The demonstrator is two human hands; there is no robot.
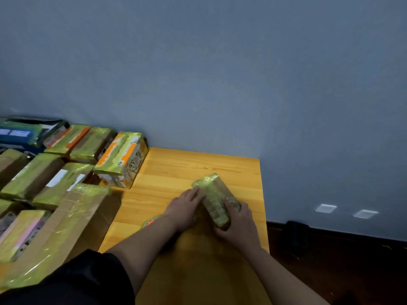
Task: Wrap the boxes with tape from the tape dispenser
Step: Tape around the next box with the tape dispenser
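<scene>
We work at a wooden table (176, 170) pushed against a blue-grey wall (220, 73), and the whole left side is taken up by a crowd of taped boxes (66, 194), packed edge to edge, we judge so that finished ones stay out of the way and leave bare wood in front of us. Nearest to us in that crowd lies a large brown carton (72, 219) banded in yellow-green tape. Out on the open wood, well apart from the stack, lies the small box (214, 200) we are busy with, already glossy with tape and set slantwise between our hands. Our right hand (239, 223) curls round its near end, fingers over the top, probably to keep it from sliding. Our left hand (185, 205) lies against its left flank with fingers fairly straight, apparently pressing tape flat; whether it pinches a loose end we cannot tell. Just behind the left wrist peeks a tape roll (150, 221), yellow-green with an orange core, mostly hidden by the forearm and near for the next pull.
</scene>
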